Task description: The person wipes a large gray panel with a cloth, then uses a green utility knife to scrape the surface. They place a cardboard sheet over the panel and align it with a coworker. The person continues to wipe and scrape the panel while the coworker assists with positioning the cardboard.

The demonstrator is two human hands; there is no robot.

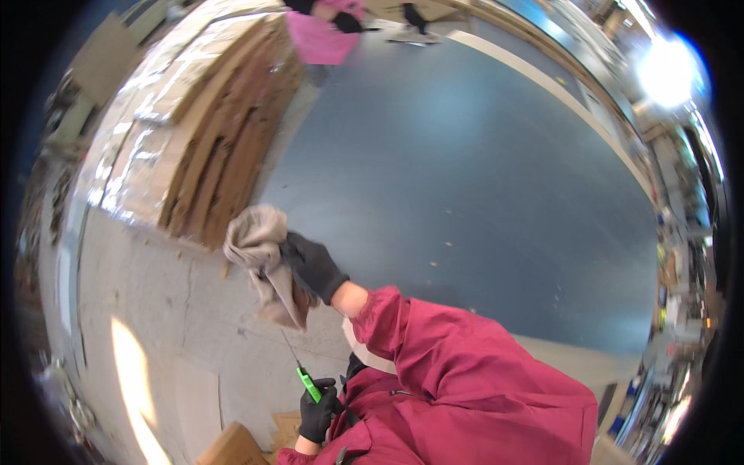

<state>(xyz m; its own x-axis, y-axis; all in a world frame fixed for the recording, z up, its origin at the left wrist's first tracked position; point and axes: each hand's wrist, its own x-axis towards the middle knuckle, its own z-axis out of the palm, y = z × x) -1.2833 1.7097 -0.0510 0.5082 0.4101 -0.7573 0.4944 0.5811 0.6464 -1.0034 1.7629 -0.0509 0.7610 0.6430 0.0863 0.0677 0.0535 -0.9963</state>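
Note:
My right hand (310, 263), in a black glove, is closed on a crumpled beige cloth (260, 240). The cloth hangs down beyond the left edge of a large dark blue-grey panel (473, 178). Lower down, close to my body, my left hand (318, 415), also in a black glove, grips a green-handled knife (308, 384). Its long thin blade points up and away, towards the hanging end of the cloth. Small pale scraps lie scattered on the panel.
At the left stands a plastic-wrapped stack of brown boards or cartons (194, 124). Another person (322, 35) in pink, with black gloves, is at the panel's far end. Concrete floor (163, 287) shows at the left, and a brown carton (232, 446) sits near the bottom.

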